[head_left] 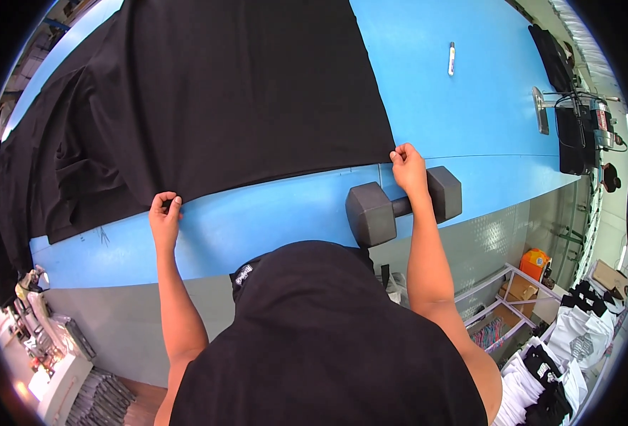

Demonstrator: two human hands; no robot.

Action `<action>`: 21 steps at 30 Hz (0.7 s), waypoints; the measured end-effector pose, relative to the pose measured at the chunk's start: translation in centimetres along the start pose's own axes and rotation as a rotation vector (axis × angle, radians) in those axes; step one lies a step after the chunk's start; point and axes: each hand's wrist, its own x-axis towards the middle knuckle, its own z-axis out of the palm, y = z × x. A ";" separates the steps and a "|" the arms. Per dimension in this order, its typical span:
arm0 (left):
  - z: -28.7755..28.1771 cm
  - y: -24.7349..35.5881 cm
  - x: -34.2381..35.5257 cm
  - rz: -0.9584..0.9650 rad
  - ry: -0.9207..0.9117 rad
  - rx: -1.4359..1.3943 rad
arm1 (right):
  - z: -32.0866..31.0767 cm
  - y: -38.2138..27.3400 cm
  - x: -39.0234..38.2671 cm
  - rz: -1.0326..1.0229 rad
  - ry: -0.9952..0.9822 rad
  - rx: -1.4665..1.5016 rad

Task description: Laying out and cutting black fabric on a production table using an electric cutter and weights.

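Black fabric (257,92) lies spread over the blue table (456,121), smooth in the middle and rumpled into folds toward the left. My left hand (165,213) pinches its near edge left of centre, where a crease runs up and away from the fingers. At the fabric's near right corner, my right hand (408,169) pinches the edge between thumb and fingers. A dark hexagonal dumbbell (373,214) rests on the table under my right wrist, with its handle partly hidden by the forearm.
A white marker pen (451,59) lies at the far right of the table. Beyond it, a cutting machine with cables (577,124) stands at the right edge. Stacked white and black garments (541,369) and a metal rack (513,298) are below on the right.
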 end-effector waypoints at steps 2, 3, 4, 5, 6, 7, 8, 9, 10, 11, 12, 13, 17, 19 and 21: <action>-0.6 -0.3 -0.3 -0.001 0.009 -0.058 | 0.1 0.5 -0.1 -0.014 -0.009 0.013; -0.7 -0.5 -0.4 -0.003 0.016 -0.052 | 0.0 0.8 -0.1 -0.025 -0.013 0.025; -0.4 -0.5 -0.5 0.008 0.012 -0.078 | -0.1 0.9 0.2 -0.022 -0.010 0.047; -0.3 -0.5 -0.6 0.019 0.007 -0.103 | -0.1 1.0 0.1 -0.014 -0.004 0.049; -0.5 -0.5 -0.6 0.003 -0.013 -0.075 | 0.1 1.0 0.2 -0.006 -0.025 0.030; -0.4 -0.4 -0.6 0.000 -0.005 -0.070 | 0.2 1.0 0.4 0.001 -0.046 0.010; -0.2 -0.4 -0.6 -0.018 -0.007 -0.074 | 0.2 1.0 0.4 -0.003 -0.054 0.014; -0.1 -0.3 -0.7 -0.037 -0.009 -0.077 | 0.2 1.0 0.5 -0.019 -0.038 -0.005; -0.2 0.0 -0.8 -0.030 -0.009 -0.146 | 0.2 1.2 0.6 -0.032 -0.019 -0.026; -0.4 0.9 -1.0 -0.031 -0.011 -0.144 | 0.1 1.4 0.6 -0.029 -0.020 -0.026; -1.0 1.7 -1.3 0.000 -0.015 -0.228 | 0.0 1.7 0.6 -0.039 -0.009 0.000; -1.7 2.6 -1.8 0.028 -0.015 -0.310 | -0.1 1.9 0.5 -0.052 -0.003 0.027; -2.2 2.6 -2.2 -0.010 -0.028 -0.334 | -0.1 2.1 0.6 -0.019 -0.036 0.066; -1.6 1.0 -2.0 -0.025 -0.027 -0.328 | 0.1 2.0 0.6 -0.022 -0.039 0.042; -0.8 0.2 -1.6 -0.057 0.005 -0.224 | 0.2 1.9 0.6 -0.023 -0.042 0.019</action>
